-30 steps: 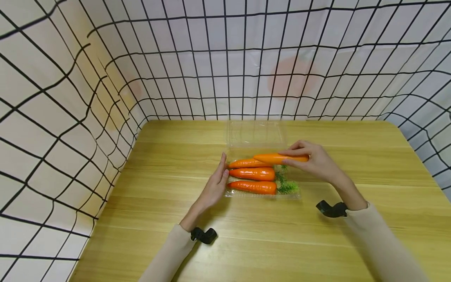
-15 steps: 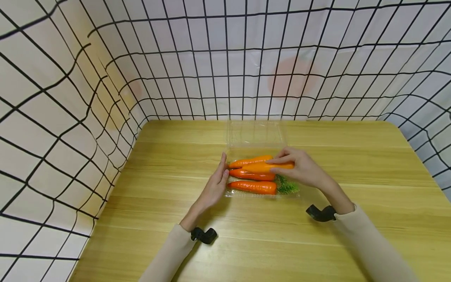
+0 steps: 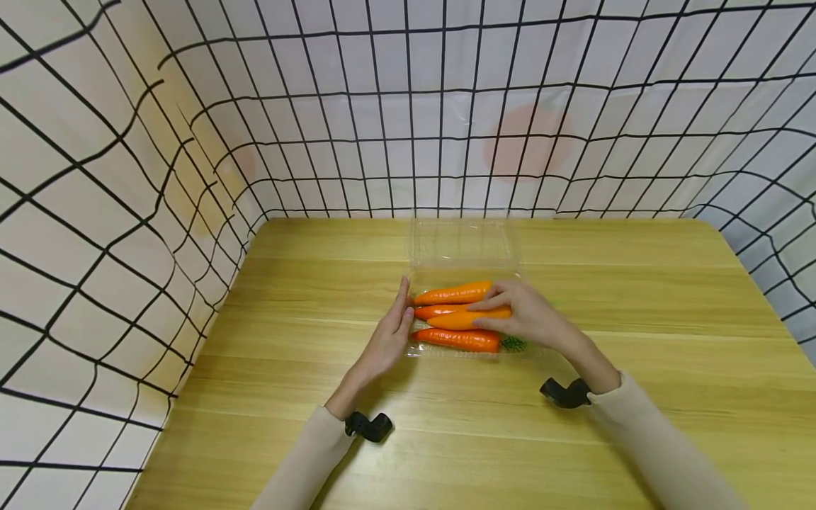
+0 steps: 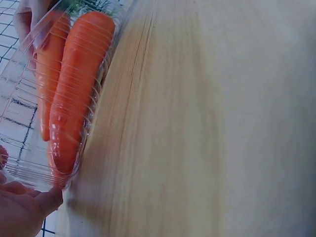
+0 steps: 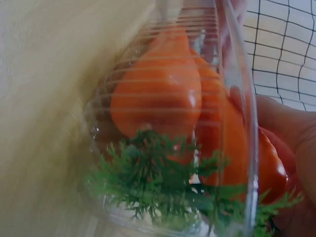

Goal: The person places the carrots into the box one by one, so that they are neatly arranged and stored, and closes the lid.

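Observation:
A clear plastic clamshell box (image 3: pixel 455 354) lies with its lid (image 3: pixel 462 239) folded back. My right hand (image 3: pixel 525 313) pinches an orange carrot (image 3: pixel 454 320) by its thick end, over the gap between two carrots in the box. Behind it lie a lighter orange carrot (image 3: pixel 452 292) and a redder one (image 3: pixel 433 310), partly covered. Nearest the front is another red-orange carrot (image 3: pixel 455 340), its green leafy top (image 5: pixel 153 168) showing through the plastic in the right wrist view. My left hand (image 3: pixel 389 336) rests against the box's left end, fingers extended.
The wooden table (image 3: pixel 287 304) surrounds the box on all sides. A black wire grid (image 3: pixel 408 134) over white sheeting stands along the back and both sides. Each wrist carries a black camera mount (image 3: pixel 370 426).
My right hand has brought the carrot forward and left, from above the rearmost carrot to over the space between the middle and front ones. My left hand has stayed at the box's end.

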`<state>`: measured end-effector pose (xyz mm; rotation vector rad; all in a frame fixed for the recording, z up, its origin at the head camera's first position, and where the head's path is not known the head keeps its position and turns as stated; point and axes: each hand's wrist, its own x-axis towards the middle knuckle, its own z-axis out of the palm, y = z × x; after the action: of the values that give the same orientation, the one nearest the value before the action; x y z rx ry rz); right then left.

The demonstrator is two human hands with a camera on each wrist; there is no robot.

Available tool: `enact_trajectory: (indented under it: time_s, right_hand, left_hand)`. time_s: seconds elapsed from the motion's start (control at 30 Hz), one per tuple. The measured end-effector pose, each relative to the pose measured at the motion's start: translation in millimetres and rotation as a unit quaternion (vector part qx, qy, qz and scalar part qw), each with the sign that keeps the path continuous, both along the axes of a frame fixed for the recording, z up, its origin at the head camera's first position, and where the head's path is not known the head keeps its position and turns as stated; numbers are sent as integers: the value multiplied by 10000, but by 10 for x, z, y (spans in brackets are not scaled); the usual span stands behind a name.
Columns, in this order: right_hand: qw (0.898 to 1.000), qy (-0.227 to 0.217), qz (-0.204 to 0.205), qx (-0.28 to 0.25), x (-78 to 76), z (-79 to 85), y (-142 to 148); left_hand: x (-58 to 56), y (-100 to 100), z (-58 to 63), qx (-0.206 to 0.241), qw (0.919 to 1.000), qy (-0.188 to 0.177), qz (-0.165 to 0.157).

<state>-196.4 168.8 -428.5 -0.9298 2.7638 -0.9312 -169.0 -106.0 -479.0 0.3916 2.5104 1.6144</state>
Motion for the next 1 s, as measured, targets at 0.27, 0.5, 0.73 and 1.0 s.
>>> enact_trajectory:
  time_s: [0.27, 0.5, 0.73, 1.0]
  right_hand:
    - [9997, -49, -149, 174, 40, 19, -90]
    - [9992, 288, -51, 275, 51, -27, -170]
    - [9989, 167, -123, 415, 92, -24, -232]
    - [9998, -4, 40, 210, 107, 110, -56]
  left_hand:
    - [0, 0, -5, 42, 10000, 61, -28]
    - [-3, 2, 0, 79, 9999, 72, -50]
    - [7, 6, 2, 33, 10000, 50, -48]
    - [6, 5, 2, 94, 9999, 22, -78]
